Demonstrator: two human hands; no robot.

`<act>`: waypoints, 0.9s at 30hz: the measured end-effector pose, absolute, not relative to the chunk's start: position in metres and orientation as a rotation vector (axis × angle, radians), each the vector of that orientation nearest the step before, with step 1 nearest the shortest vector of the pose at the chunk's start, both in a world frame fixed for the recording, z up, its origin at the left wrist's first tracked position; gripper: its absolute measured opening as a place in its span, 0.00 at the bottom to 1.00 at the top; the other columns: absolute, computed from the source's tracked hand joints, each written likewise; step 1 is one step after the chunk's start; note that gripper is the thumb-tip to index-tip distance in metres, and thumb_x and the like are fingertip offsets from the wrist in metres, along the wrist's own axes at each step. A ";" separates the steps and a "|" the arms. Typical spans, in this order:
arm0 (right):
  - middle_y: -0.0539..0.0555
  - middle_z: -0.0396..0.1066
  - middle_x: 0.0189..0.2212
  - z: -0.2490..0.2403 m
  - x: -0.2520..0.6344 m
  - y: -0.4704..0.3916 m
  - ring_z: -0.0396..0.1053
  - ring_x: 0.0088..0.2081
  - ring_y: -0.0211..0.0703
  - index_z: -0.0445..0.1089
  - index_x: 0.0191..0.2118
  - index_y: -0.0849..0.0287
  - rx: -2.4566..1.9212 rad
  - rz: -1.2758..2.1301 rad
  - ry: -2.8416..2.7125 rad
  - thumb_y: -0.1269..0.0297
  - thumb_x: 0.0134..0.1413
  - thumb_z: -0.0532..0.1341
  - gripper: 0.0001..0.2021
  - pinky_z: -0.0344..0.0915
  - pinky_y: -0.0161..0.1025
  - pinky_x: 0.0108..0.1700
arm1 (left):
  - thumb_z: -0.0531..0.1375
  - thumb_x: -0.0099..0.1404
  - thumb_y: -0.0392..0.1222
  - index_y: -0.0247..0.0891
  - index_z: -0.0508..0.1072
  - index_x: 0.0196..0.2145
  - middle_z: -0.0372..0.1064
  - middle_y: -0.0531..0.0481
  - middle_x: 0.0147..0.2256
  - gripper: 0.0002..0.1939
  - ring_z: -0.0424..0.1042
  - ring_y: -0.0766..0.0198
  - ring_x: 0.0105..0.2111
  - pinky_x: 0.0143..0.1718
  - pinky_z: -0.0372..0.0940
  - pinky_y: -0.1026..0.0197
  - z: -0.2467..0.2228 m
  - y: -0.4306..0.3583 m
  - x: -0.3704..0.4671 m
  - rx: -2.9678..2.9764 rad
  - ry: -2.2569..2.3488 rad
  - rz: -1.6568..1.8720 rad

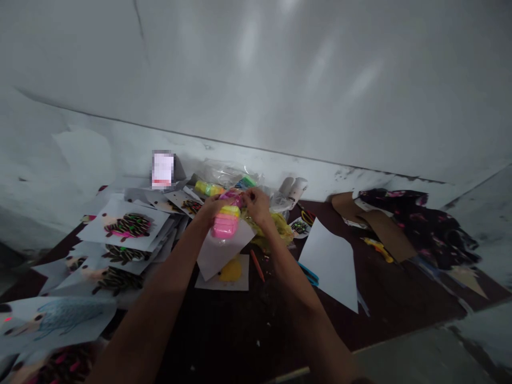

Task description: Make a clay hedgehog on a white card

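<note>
A clear plastic packet of pink and yellow blocks, apparently modelling clay (pixel 226 224), is held up above the middle of the table. My left hand (pixel 211 210) grips its left side. My right hand (pixel 256 204) pinches the packet's purple upper end, fingertips pressed together. Beneath the packet lie a white sheet (pixel 214 255) and a card with a yellow chick picture (pixel 231 270). An orange pencil or crayon (pixel 257 265) rests just right of them. Behind my right wrist is a crumpled yellow plastic bag (pixel 280 230).
Stacked hedgehog pictures (pixel 128 224) cover the left side. A lit phone (pixel 162 169) leans on the wall. To the right are white paper (pixel 332 261), blue-handled scissors (pixel 309 274), a yellow tool (pixel 378 249), brown cardboard (pixel 388 234) and dark floral cloth (pixel 432 229).
</note>
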State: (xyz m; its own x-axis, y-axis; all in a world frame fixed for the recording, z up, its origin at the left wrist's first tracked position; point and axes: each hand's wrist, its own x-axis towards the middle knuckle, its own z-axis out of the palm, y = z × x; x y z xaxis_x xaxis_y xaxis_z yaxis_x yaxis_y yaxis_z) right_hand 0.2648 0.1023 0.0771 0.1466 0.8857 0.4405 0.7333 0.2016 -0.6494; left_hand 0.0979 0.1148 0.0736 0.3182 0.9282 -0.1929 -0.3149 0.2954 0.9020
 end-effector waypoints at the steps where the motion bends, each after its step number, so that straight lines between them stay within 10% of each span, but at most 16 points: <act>1: 0.49 0.71 0.28 0.076 0.266 0.102 0.66 0.34 0.42 0.70 0.29 0.56 -1.544 0.276 -1.575 0.67 0.56 0.61 0.05 0.62 0.39 0.41 | 0.72 0.51 0.38 0.34 0.76 0.28 0.71 0.51 0.20 0.09 0.69 0.65 0.19 0.22 0.63 0.63 0.072 0.117 0.098 0.875 0.876 0.981; 15: 0.49 0.67 0.31 0.108 0.320 0.060 0.65 0.34 0.40 0.60 0.33 0.52 -1.121 0.521 -1.117 0.44 0.52 0.64 0.19 0.69 0.38 0.39 | 0.72 0.50 0.45 0.35 0.75 0.35 0.71 0.52 0.22 0.17 0.69 0.62 0.21 0.23 0.63 0.62 0.068 0.140 0.099 1.156 0.809 1.110; 22: 0.47 0.66 0.26 0.070 0.317 0.054 0.66 0.29 0.41 0.61 0.31 0.52 -1.335 0.514 -1.166 0.53 0.57 0.60 0.11 0.66 0.38 0.35 | 0.69 0.53 0.36 0.42 0.81 0.48 0.70 0.40 0.55 0.23 0.64 0.42 0.59 0.60 0.58 0.47 0.083 0.183 0.113 2.148 1.137 1.149; 27: 0.49 0.70 0.30 0.055 0.298 0.060 0.67 0.31 0.41 0.63 0.31 0.52 -1.544 0.461 -1.392 0.60 0.58 0.58 0.06 0.66 0.39 0.38 | 0.64 0.59 0.34 0.45 0.73 0.63 0.66 0.34 0.57 0.33 0.62 0.35 0.58 0.59 0.56 0.40 0.061 0.190 0.108 2.529 1.457 0.713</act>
State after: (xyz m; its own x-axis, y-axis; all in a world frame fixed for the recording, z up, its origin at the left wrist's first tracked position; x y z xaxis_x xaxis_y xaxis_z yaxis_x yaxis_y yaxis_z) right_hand 0.2980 0.0596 0.0553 0.2745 0.9089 0.3139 0.5414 0.1237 -0.8317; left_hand 0.1077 0.1902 0.0611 0.4198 0.8449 0.3316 0.7802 -0.5226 0.3438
